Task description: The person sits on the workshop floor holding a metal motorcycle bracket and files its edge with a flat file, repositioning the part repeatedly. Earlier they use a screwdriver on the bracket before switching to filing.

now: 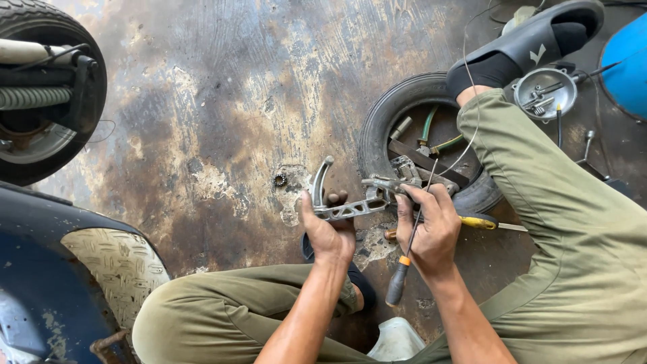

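Single view: head-worn camera, looking steeply down, close above the person's lap and hands. Landmark: small tyre [404, 135] lying on the stained concrete floor [222, 101], right of centre. Scooter wheel [40, 87] far left of it, at frame edge.

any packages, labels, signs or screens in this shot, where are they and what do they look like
Logo mark: on the side strap of the black slide sandal, top right; a small white angular emblem.
Translucent plastic container: bottom centre, between the person's legs; whitish, no label visible.
No signs or screens in view.
The left hand holds a bare metal lever bracket, and the right hand a screwdriver with a black and orange handle; neither carries a label.
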